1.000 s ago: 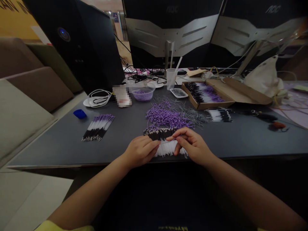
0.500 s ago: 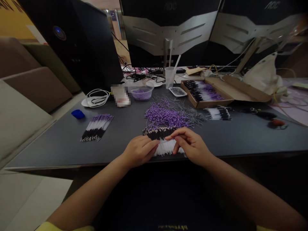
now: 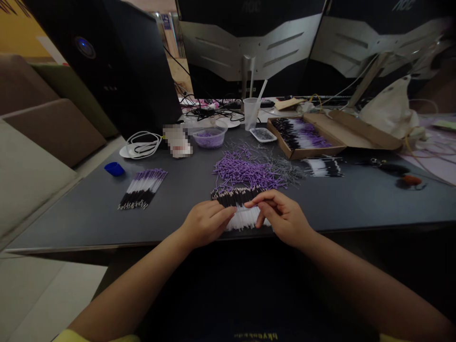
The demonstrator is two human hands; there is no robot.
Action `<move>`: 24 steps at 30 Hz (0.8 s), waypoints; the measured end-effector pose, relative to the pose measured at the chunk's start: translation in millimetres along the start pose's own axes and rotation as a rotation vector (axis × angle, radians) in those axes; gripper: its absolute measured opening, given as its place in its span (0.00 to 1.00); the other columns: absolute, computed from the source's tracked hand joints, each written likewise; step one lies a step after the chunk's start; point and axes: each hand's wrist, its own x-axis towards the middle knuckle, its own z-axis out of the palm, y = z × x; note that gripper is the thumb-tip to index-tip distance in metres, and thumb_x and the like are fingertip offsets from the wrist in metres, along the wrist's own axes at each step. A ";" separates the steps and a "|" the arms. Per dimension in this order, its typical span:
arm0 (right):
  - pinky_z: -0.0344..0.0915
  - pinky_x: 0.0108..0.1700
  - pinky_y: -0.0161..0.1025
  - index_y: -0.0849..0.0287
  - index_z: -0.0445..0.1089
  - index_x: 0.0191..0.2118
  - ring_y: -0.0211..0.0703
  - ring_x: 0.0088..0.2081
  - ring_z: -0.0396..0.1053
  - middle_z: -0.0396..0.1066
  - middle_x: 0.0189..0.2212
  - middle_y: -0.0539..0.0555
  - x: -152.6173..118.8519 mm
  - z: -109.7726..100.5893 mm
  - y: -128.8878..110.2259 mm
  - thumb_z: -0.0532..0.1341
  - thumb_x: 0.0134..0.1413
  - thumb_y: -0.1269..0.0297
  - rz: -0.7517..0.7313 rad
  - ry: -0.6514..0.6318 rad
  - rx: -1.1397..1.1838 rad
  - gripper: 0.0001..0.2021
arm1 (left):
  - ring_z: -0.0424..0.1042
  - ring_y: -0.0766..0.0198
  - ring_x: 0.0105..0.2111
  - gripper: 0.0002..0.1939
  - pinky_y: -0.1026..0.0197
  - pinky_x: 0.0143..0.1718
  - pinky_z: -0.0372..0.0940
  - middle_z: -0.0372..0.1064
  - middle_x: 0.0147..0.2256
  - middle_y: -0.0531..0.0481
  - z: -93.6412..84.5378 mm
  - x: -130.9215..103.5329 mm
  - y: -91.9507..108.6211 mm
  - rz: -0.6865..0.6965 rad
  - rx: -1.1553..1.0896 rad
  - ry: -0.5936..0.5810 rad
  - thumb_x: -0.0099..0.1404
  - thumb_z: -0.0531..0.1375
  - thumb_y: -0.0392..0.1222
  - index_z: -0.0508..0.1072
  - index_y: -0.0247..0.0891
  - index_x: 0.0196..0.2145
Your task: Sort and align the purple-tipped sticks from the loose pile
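A row of black-and-white sticks with metallic tips lies at the desk's front edge, partly under both hands. My left hand rests on the row's left end, fingers pressed together; anything between them is too small to make out. My right hand is over the right end, index finger stretched towards the left hand, thumb and other fingers bent beneath. Whether it pinches anything is hidden. Just behind the row lies a heap of small purple pieces, with thin grey pieces at its right.
On the left lie a fanned bundle of purple-tipped sticks and a blue cap. Behind stand a clear bowl, a small tray, a cup and a cardboard box. More sticks lie right.
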 end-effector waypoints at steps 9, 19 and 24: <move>0.69 0.30 0.32 0.58 0.75 0.41 0.35 0.24 0.73 0.74 0.23 0.48 4.8 -12.2 -9.2 0.58 0.59 0.66 0.034 -0.052 -0.237 0.09 | 0.65 0.67 0.24 0.08 0.63 0.26 0.57 0.69 0.24 0.52 -5.5 0.5 -1.2 0.003 0.077 -0.018 0.66 0.55 0.35 0.70 0.33 0.42; 0.66 0.41 0.37 0.59 0.72 0.43 0.41 0.38 0.73 0.76 0.37 0.54 6.4 -24.9 -10.6 0.55 0.62 0.67 -0.230 -0.219 -0.690 0.10 | 0.71 0.68 0.26 0.06 0.62 0.29 0.58 0.74 0.29 0.54 -14.8 2.9 -0.7 -0.002 0.104 -0.117 0.66 0.55 0.35 0.71 0.35 0.41; 0.66 0.37 0.36 0.59 0.71 0.42 0.40 0.35 0.72 0.75 0.34 0.54 0.9 -20.1 -7.7 0.54 0.62 0.67 -0.286 -0.177 -0.678 0.09 | 0.68 0.69 0.21 0.05 0.63 0.24 0.55 0.71 0.23 0.56 -19.3 7.5 7.9 -0.016 0.127 -0.068 0.67 0.56 0.37 0.71 0.35 0.38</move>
